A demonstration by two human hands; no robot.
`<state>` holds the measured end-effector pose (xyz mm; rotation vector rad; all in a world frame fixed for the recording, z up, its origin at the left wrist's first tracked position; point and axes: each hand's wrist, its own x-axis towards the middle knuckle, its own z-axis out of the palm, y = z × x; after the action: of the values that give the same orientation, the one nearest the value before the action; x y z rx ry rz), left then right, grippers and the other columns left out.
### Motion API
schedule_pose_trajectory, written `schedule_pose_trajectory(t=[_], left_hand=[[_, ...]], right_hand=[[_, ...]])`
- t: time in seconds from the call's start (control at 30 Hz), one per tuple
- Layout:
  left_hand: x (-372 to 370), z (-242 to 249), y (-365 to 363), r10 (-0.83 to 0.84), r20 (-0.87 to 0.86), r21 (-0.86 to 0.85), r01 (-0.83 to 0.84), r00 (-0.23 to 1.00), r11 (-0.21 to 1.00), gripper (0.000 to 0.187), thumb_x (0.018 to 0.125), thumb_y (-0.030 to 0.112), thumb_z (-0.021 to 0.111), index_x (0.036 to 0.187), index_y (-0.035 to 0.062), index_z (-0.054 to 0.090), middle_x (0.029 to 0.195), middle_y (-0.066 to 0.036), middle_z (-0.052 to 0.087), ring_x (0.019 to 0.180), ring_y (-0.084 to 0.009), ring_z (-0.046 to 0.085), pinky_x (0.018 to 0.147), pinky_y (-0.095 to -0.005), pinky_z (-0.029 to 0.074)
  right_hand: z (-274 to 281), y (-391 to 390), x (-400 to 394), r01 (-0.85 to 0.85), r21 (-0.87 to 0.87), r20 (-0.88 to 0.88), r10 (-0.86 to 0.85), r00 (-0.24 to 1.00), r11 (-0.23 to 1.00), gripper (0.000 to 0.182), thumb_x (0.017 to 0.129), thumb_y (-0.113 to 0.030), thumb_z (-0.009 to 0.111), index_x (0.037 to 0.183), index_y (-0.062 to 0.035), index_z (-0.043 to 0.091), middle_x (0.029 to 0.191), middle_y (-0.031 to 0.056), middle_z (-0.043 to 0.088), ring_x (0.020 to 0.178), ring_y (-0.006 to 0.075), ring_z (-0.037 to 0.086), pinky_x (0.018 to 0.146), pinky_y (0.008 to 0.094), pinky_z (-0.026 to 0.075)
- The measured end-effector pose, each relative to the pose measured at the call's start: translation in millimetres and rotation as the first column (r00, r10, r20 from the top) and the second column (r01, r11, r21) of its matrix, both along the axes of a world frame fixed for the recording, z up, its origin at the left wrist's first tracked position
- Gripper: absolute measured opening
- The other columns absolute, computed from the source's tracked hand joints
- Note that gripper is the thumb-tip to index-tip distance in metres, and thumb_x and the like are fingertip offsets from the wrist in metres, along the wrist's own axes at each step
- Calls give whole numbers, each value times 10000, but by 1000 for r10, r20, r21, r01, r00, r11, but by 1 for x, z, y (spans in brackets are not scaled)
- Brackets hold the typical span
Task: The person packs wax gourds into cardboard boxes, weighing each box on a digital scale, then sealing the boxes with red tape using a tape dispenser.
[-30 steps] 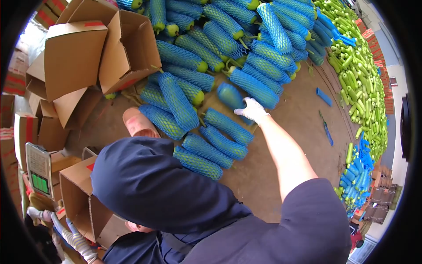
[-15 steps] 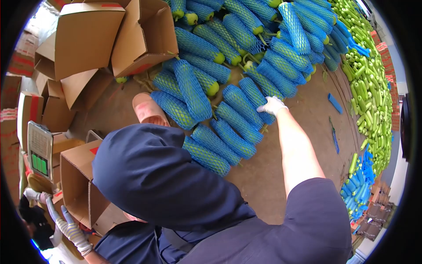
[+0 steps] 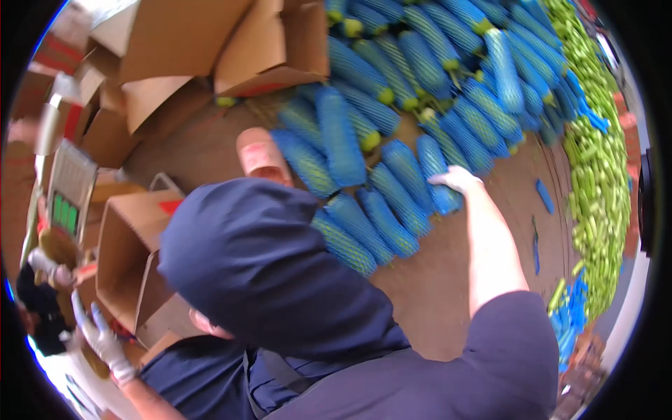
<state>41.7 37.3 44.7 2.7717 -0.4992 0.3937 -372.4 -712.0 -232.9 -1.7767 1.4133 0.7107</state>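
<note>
My right hand (image 3: 458, 179), in a white glove, has its fingers closed on the lower end of a gourd (image 3: 432, 157) sleeved in blue foam netting. This gourd lies at the right end of a short row of similar netted gourds (image 3: 381, 222) on the floor. At lower left my left hand (image 3: 103, 343), in a striped pale glove, has its fingers spread and nothing in it. It is nearest to an open cardboard box (image 3: 129, 238). A hooded dark garment (image 3: 238, 245) fills the lower middle and hides part of the floor.
Many more netted gourds (image 3: 427, 66) are piled at the top. Bare green gourds (image 3: 595, 203) form a long heap along the right. Open cartons (image 3: 171, 42) stand at upper left, above a scale (image 3: 70, 189). Another person's gloved hand (image 3: 49, 266) is at far left. A pink slipper (image 3: 262, 155) is near the row.
The view has shifted, so the gourds and boxes appear farther right. My right hand stays on the same gourd. My left hand appears slightly lower, its fingers still spread.
</note>
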Motion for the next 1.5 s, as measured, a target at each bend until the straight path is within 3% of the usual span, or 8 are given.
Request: schedule_pose_trajectory(t=[0.3, 0.4, 0.43, 0.63, 0.77, 0.87, 1.07, 1.5], left_hand=[[-13, 9, -17, 22, -85, -83, -29, 996, 996, 485, 980, 157, 604, 1424, -1, 488, 1378, -180, 568, 1288, -283, 533, 1112, -364, 376], [-3, 13, -26, -19, -180, -100, 1, 983, 995, 536, 977, 197, 629, 1453, 14, 463, 1371, -177, 573, 1253, -257, 564, 1092, -349, 405], [0, 14, -34, -53, -280, -263, -24, 959, 964, 546, 981, 207, 627, 1466, 25, 452, 1369, -175, 575, 1240, -244, 571, 1080, -346, 416], [5, 69, -123, -547, -270, -768, 165, 792, 619, 617, 983, 172, 595, 1539, 50, 355, 1428, -141, 536, 1323, -209, 497, 1141, -347, 337], [0, 87, -157, -675, 34, -842, 385, 737, 378, 935, 801, 181, 788, 1575, 86, 273, 1468, -159, 502, 1364, -246, 468, 1145, -399, 319], [-1, 95, -142, -720, -205, -975, -73, 663, 210, 1014, 685, 125, 887, 1528, 78, 325, 1433, -116, 524, 1301, -228, 513, 1098, -380, 393], [26, 13, -63, -468, -381, -430, 295, 798, 853, 852, 669, 145, 868, 1417, 62, 468, 1301, -165, 594, 1232, -314, 563, 1083, -381, 418], [55, -88, -76, -49, -530, 382, 290, 847, 878, 508, 836, 264, 715, 1291, 88, 575, 1162, -198, 619, 1074, -370, 612, 936, -458, 496]], right_hand=[[41, 62, -17, 510, 384, 424, -637, 644, 770, 573, 897, -401, 671, 1293, 6, 590, 1150, 110, 675, 1051, 235, 633, 971, 375, 480], [31, 19, -14, 212, 583, 543, -570, 616, 784, 602, 874, -445, 701, 1281, -15, 592, 1166, 102, 666, 1046, 229, 636, 941, 375, 505], [69, 50, 2, 360, 485, 714, -599, 363, 797, 706, 802, -549, 744, 1222, -2, 591, 1098, 144, 689, 925, 309, 677, 813, 455, 575], [292, 198, 228, -247, 404, 906, -423, -29, 881, 1111, 772, -658, 683, 1523, 32, 241, 1464, 180, 439, 1364, 316, 434, 1190, 442, 307], [342, 323, 315, -444, 194, 981, -178, 77, 875, 843, 859, -453, 704, 1472, 22, 374, 1431, 166, 490, 1328, 279, 473, 1145, 435, 347], [362, 387, 358, -737, -93, 990, 140, 2, 670, 628, 928, -285, 692, 1434, 9, 463, 1390, 130, 521, 1301, 202, 474, 1100, 346, 358], [329, 363, 385, -592, 74, 986, 32, 166, 802, 732, 950, -503, 633, 1429, 20, 454, 1301, 116, 611, 1178, 198, 609, 1073, 342, 431], [343, 377, 378, -626, 41, 985, 73, 156, 778, 572, 947, -332, 682, 1376, 14, 529, 1224, 93, 629, 1135, 160, 579, 1020, 307, 433]])
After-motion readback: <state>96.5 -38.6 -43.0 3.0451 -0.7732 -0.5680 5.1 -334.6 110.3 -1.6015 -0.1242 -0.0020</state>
